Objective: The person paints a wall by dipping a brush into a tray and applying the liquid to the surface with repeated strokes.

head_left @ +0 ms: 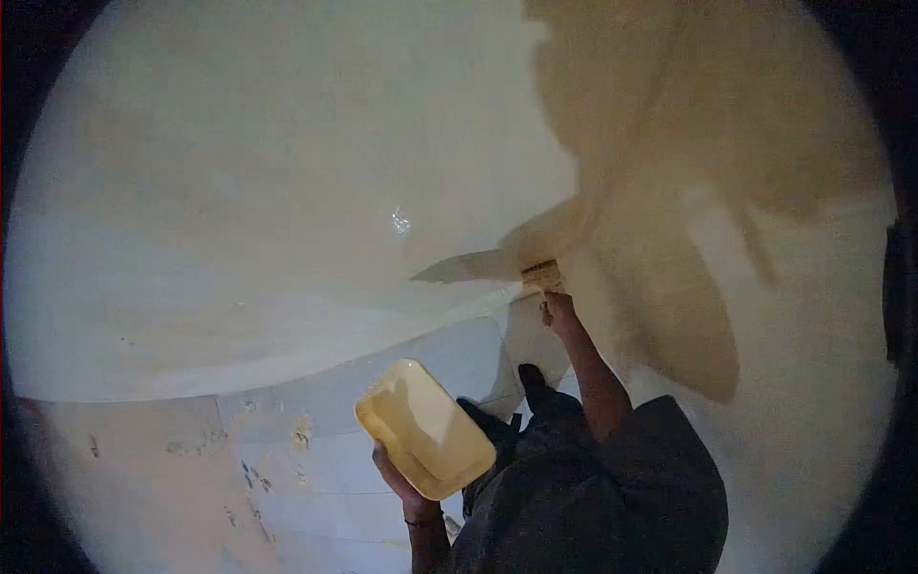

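A: Biggest thing first?
B: Pale wall (316, 172), most of the view. Darker tan area (650, 134) upper right; shadow or wet coat, can't tell.
A: Below that?
B: Tiled floor (316, 488), lower left, stained in spots. Then the wearer's dark clothing (593, 497), bottom centre.
A: Next size down?
B: Yellow tray (459, 475), in front of the body, left side. Long axis slants from upper left to lower right. Can't tell if there's paint in it.
A: Hands?
B: Left hand (394, 475) grips the tray, fingers along its lower left edge. Right hand (559, 311) is closed around a brush handle.
A: Where's the brush?
B: Brush (542, 275) sits just beyond the right hand, on the side away from the body, by the wall's lower edge. Long axis runs roughly away from the wearer, bristles at the far end. They look to be touching the wall; exact contact is too dim to confirm.
A: Tray to brush?
B: Apart. Tray is nearer the body and left of the brush; right hand is the nearer one to the wall.
A: Pose?
B: Right forearm reaches forward, angled slightly left, wrist nearly straight. Left forearm comes up from the bottom edge, dark band (422, 521) at the wrist.
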The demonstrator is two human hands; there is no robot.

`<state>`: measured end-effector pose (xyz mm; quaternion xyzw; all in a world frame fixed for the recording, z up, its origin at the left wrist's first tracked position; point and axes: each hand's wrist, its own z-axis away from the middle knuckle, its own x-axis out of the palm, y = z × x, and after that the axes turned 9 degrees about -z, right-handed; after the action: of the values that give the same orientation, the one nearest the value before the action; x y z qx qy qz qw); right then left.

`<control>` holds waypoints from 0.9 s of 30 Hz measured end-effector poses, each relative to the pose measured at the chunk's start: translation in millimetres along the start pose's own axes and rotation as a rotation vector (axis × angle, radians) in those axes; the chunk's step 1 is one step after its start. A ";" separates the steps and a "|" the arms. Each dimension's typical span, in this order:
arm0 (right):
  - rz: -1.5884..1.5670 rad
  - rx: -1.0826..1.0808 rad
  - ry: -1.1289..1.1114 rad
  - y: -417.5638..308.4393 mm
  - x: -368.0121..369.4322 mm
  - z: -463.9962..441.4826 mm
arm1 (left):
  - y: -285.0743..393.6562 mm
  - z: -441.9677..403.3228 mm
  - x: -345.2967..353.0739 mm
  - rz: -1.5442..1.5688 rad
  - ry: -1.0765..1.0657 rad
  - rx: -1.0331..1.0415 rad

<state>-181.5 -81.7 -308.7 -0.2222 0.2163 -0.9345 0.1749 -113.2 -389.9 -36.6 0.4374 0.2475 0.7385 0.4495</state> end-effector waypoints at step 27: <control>-0.240 -1.139 -0.602 -191.9 60.6 453.8 | -12.6 1.9 -61.8 0.013 -0.477 -0.040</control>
<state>-53.9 -93.3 170.9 -0.5544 0.5926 -0.5838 -0.0230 -92.8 -438.4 -71.4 0.5920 0.1166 0.6218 0.4993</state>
